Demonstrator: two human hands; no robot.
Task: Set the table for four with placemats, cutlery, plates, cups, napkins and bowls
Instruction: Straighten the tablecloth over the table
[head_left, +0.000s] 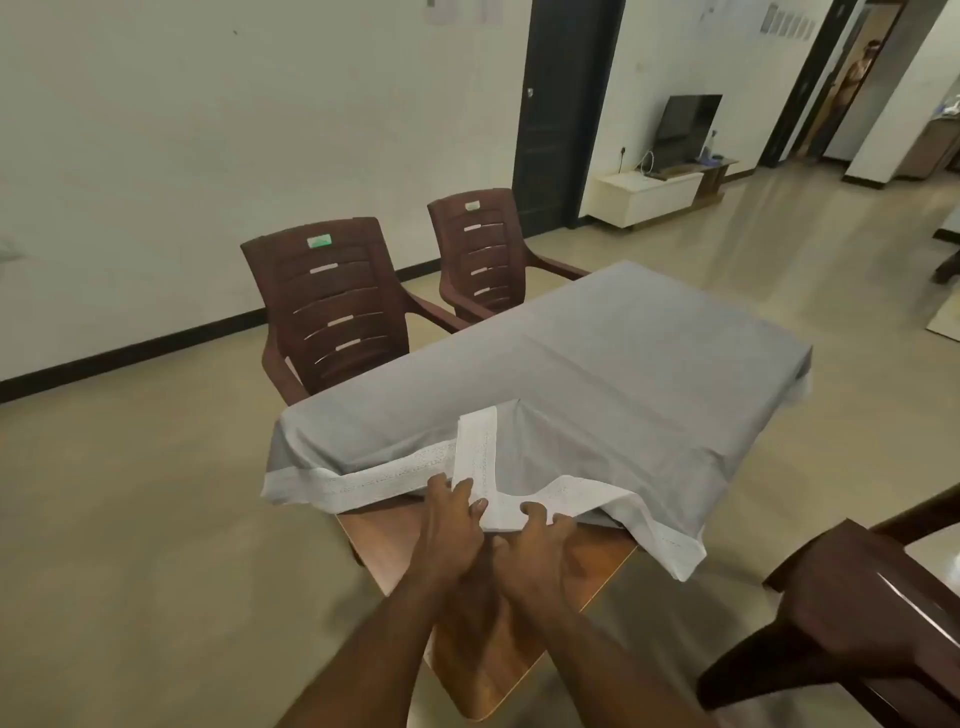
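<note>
A grey tablecloth (597, 364) with a white patterned border covers most of a wooden table (483, 670). The near corner of the table is bare wood. At that near edge the cloth's white border is folded back on itself. My left hand (452, 512) and my right hand (540, 540) sit side by side there, both gripping the folded white edge of the cloth, fingers curled over it. No placemats, cutlery, plates, cups, napkins or bowls are in view.
Two brown plastic chairs (332, 306) (483, 254) stand along the table's far left side. A third brown chair (857, 623) is close at my right. A TV on a low white cabinet (649, 195) stands by the far wall. Tiled floor surrounds the table.
</note>
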